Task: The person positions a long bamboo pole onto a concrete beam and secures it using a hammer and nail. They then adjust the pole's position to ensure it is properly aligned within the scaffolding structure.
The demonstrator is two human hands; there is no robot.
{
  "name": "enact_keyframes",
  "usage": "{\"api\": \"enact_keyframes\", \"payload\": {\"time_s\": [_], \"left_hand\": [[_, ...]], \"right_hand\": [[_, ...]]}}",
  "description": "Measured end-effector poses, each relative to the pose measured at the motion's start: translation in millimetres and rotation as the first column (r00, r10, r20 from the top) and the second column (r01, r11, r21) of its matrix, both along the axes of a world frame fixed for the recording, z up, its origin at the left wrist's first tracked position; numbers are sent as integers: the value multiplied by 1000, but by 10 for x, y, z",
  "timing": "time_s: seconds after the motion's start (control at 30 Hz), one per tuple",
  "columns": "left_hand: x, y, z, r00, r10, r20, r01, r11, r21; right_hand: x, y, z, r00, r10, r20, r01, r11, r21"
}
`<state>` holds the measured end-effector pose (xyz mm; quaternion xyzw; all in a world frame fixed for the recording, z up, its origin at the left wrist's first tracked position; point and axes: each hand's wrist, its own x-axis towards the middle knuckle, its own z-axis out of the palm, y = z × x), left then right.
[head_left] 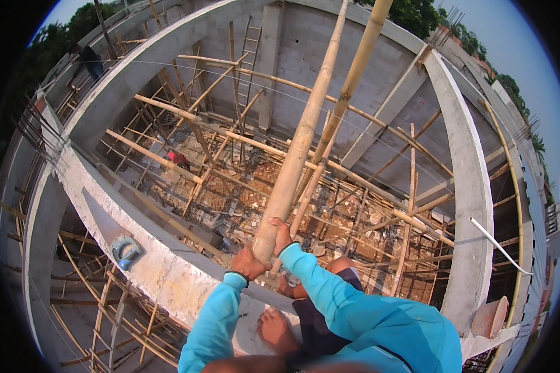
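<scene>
A thick bamboo pole (298, 146) slants up and away from me, its near end low between my arms. My left hand (249, 263) is wrapped round its lower end from the left. Just above it, my right hand (281, 236) grips the same pole from the right side. A second bamboo pole (354, 68) runs close beside it on the right and crosses behind it lower down. My bare foot (276, 331) rests on the concrete beam (168, 276) under me. On that beam to the left lies a handsaw (126, 250) with a blue-grey handle.
Bamboo scaffolding (410, 186) criss-crosses the deep pit below, over a rubble-strewn floor (255, 186). Concrete beams (463, 161) frame the opening. A thin string (218, 68) spans it. A white pipe (498, 244) and a reddish-brown container (490, 318) are at right. Another person (90, 62) is far left.
</scene>
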<state>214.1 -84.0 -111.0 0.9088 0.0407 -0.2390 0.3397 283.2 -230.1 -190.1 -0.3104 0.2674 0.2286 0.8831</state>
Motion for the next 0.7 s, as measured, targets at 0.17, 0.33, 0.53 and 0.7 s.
{"api": "enact_keyframes", "payload": {"time_s": [0.17,0.33,0.53,0.7], "left_hand": [[-62,158,81,999,-49,-6,48,998,-28],[-121,-51,248,997,-63,-52,65,997,37],[-163,-109,249,997,-73,11,72,997,8],[-98,-16,191,996,-85,10,85,996,36]], "right_hand": [[-129,113,80,999,-53,-2,53,997,-50],[-245,-75,181,997,-73,-4,73,997,-14],[-264,-157,253,998,-62,-1,62,998,13],[-198,-73,39,997,-73,4,73,997,-33]]}}
